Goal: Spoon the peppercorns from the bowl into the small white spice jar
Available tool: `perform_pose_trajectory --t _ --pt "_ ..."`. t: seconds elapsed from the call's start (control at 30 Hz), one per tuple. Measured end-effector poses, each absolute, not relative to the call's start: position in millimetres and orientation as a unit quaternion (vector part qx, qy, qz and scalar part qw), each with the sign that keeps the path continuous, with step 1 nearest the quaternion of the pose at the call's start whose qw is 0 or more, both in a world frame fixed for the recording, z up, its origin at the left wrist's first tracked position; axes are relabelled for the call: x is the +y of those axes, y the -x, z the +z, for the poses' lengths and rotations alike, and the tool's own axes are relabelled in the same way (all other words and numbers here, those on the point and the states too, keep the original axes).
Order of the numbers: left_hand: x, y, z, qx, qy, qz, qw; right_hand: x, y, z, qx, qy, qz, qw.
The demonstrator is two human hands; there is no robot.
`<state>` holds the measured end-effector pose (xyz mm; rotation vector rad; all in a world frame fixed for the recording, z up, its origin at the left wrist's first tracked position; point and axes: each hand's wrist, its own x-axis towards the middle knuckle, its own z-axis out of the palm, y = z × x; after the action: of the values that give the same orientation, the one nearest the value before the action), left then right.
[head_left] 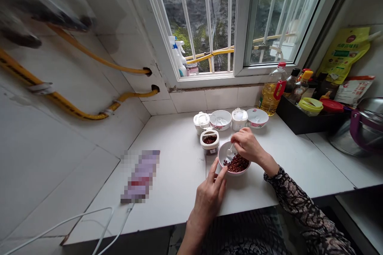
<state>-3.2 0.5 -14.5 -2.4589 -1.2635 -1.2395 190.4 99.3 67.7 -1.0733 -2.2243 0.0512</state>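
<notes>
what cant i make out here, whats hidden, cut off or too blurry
Head view: upper end of the white spoon, hidden by the right hand.
Head view: far side of the steel pot, cut off by the right edge.
Head view: what the purplish object is, masked by pixelation.
Head view: contents of the hanging plastic bags, blurred and cut off at the top.

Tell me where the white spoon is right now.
The white spoon is just right of centre in the head view, held by the right hand inside the bowl of dark red grains.
</notes>
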Motion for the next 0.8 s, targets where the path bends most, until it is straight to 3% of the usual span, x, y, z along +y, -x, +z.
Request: perform_pose_trajectory --t 0.17,0.53,0.8 --pt "0.3 3.5 -15.5 -0.416 0.810 -0.409 0.060 93.6 -179.1 57.0 -0.854 0.400 0.134 0.306" --pt "-0.5 3.9 -14.4 -0.418 0.813 -0.400 0.061 102.7 -192.1 57.6 -0.652 0.505 0.383 0.417" --pt "0.3 3.3 -15.1 -0.419 0.811 -0.404 0.059 107.2 -194.6 59.6 -0.586 0.498 0.448 0.457"
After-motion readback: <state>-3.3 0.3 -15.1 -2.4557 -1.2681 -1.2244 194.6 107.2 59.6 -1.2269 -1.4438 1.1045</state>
